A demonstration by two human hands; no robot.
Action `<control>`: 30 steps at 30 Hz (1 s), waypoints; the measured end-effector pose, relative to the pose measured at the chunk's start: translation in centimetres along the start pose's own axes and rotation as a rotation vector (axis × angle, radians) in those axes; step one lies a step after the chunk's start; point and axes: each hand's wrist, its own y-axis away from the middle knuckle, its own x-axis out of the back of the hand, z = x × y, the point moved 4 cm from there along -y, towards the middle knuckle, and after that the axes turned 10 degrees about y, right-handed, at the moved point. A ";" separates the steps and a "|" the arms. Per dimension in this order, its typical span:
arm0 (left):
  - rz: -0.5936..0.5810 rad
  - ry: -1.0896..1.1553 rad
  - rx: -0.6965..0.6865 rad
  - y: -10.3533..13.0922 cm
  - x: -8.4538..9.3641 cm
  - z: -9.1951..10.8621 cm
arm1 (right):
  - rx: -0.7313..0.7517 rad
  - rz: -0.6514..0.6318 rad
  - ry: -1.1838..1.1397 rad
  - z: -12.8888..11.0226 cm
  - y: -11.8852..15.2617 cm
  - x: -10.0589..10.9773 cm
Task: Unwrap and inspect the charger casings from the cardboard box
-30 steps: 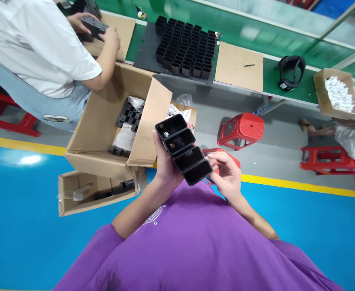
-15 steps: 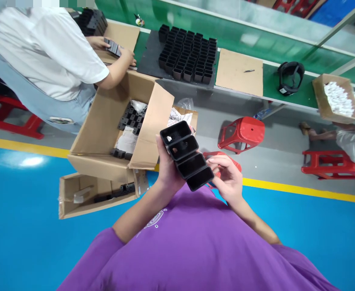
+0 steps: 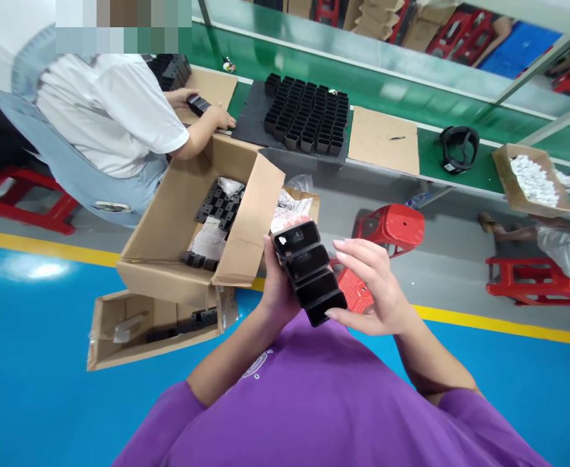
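Note:
My left hand point(image 3: 275, 290) is closed around the left side of a black plastic four-compartment holder point(image 3: 308, 272), which is tilted with its openings towards me. A small white spot shows inside its top compartment. To the right of the holder is my right hand point(image 3: 379, 288), its fingers stretched out and apart. The thumb tip overlaps the holder's lower right corner; whether it presses there I cannot tell. Below and left of the holder stands a large open carton point(image 3: 168, 227) with similar black pieces and white paper in it.
A smaller carton point(image 3: 104, 331) lies on the blue floor. On the green bench are rows of black holders point(image 3: 307, 113), a cardboard sheet point(image 3: 382, 139), a black headset point(image 3: 460, 149) and a box of white parts point(image 3: 503, 168). A co-worker point(image 3: 114, 123) works at left. Red stools point(image 3: 399, 224) stand near the bench.
My right hand's fingers have straightened and spread away from the holder's side, with the thumb now at its lower corner. The holder has turned slightly in my left hand. The view has shifted a little.

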 end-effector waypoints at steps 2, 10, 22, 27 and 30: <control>0.018 0.025 -0.021 0.1 0.0 0.6 | 0.051 -0.074 0.041 0.0 -1.3 -0.1; -0.026 0.006 -0.038 0.3 1.1 3.7 | 0.071 -0.149 0.024 -0.3 -4.2 -2.0; -0.033 0.071 0.041 0.8 2.7 8.0 | 0.014 -0.312 0.031 -1.7 -8.0 -5.6; 0.138 0.102 0.132 -0.1 4.6 8.4 | 0.111 -0.406 0.170 -1.9 -8.8 -7.8; 0.231 0.117 0.161 -1.0 6.1 8.8 | 0.153 -0.492 0.242 -1.2 -9.2 -10.0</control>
